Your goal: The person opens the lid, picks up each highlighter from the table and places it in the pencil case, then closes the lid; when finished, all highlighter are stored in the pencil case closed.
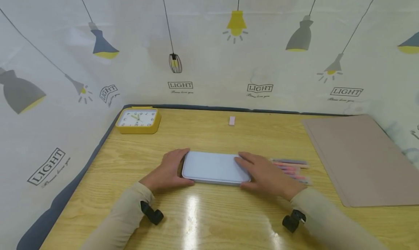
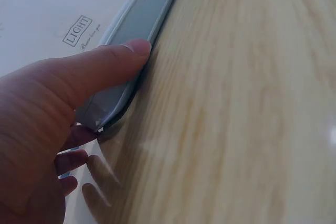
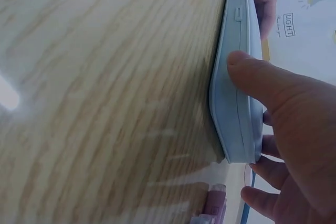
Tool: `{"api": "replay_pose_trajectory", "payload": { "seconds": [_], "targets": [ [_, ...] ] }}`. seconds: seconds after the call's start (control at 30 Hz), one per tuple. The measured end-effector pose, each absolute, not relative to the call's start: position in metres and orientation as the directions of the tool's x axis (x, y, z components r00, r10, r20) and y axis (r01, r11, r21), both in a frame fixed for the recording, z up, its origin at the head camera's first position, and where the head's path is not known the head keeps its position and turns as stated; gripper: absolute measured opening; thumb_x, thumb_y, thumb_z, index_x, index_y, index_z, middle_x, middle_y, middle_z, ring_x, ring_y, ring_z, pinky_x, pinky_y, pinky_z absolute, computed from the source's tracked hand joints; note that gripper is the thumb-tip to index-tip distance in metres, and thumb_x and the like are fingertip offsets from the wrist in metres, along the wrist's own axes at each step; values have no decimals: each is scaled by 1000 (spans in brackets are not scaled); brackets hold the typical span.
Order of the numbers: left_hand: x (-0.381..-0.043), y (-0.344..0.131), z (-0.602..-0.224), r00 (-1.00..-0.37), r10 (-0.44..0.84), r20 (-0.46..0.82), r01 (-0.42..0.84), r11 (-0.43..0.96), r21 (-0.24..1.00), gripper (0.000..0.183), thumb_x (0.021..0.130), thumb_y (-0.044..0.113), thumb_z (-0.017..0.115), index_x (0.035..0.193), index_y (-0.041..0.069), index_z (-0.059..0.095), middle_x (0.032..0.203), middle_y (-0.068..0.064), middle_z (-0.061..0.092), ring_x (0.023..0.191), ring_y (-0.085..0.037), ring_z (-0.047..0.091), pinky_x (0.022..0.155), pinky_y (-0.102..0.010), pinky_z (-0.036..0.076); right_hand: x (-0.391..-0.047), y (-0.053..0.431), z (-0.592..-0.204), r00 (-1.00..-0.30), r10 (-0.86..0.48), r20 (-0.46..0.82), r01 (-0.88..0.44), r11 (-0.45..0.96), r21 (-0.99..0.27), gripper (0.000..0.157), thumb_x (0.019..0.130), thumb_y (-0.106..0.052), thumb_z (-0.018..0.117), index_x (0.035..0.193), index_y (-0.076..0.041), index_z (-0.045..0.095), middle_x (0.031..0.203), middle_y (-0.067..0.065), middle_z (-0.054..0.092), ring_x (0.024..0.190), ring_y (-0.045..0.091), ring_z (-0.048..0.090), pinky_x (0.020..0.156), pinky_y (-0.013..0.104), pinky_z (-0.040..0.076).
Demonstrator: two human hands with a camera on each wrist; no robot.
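Note:
A pale blue-grey pencil case (image 1: pixel 212 167) with rounded corners lies on the wooden table (image 1: pixel 209 213), its lid down. A small raised latch shows on its near side in both wrist views. My left hand (image 1: pixel 169 169) grips the left end, with the thumb (image 2: pixel 113 66) along the near side and the other fingers round the end and far edge. At the right end my right hand (image 1: pixel 265 173) holds the case too; its thumb (image 3: pixel 249 72) presses the near side and a finger lies over the lid's corner.
Several pens and markers (image 1: pixel 292 170) lie beside my right hand. Farther right is a large pinkish-beige mat (image 1: pixel 363 162). A small pink eraser (image 1: pixel 232 120) sits toward the back, and a yellow alarm clock (image 1: pixel 139 120) at the back left. A lamp-patterned sheet (image 1: pixel 209 46) stands behind the table.

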State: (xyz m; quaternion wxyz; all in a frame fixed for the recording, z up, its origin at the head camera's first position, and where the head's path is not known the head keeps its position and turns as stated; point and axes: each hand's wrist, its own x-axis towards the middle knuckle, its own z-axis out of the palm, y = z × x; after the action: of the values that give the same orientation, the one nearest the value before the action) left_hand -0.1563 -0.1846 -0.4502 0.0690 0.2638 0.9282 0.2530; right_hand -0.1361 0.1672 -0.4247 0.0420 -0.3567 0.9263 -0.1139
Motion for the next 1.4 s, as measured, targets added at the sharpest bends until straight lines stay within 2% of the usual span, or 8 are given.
{"api": "replay_pose_trajectory", "payload": {
  "seconds": [0.37,0.77,1.03,1.23,1.4],
  "targets": [
    [-157,-187,-451,-859,512,-21,421,728,541,100,74,50,82,150,7,33,150,-11,42,141,-30,36,115,-52,22,-137,164,-419,-739,-674,9,-659,720,-217,82,85,-48,73,150,-9,40,152,21,40,136,38,45,111,52,39],
    [-157,-187,-452,-856,516,13,451,736,504,95,76,45,82,149,7,35,149,-9,45,138,-25,41,112,-47,23,-154,154,-405,-732,-668,-131,-630,738,-242,79,82,-49,75,147,-12,48,150,19,45,131,34,53,107,49,45],
    [-157,-184,-455,-849,528,13,459,726,512,96,76,45,83,149,6,34,149,-10,45,137,-25,42,112,-47,23,-163,157,-404,-702,-696,-151,-650,713,-262,75,81,-47,77,142,-11,54,143,21,52,125,35,57,105,49,47],
    [-157,-185,-453,-849,529,14,461,726,510,99,74,44,84,150,6,33,150,-11,44,137,-26,42,111,-47,24,-168,161,-399,-675,-725,-138,-661,677,-324,69,84,-44,73,140,-8,55,141,20,54,127,35,55,106,50,45],
    [-156,-187,-449,-855,519,4,428,701,571,104,73,43,85,154,11,28,152,-8,43,137,-26,41,112,-48,24,-172,168,-395,-698,-706,-120,-585,659,-473,59,88,-45,67,137,-13,59,139,6,60,121,22,59,103,44,48]
  ]
}}
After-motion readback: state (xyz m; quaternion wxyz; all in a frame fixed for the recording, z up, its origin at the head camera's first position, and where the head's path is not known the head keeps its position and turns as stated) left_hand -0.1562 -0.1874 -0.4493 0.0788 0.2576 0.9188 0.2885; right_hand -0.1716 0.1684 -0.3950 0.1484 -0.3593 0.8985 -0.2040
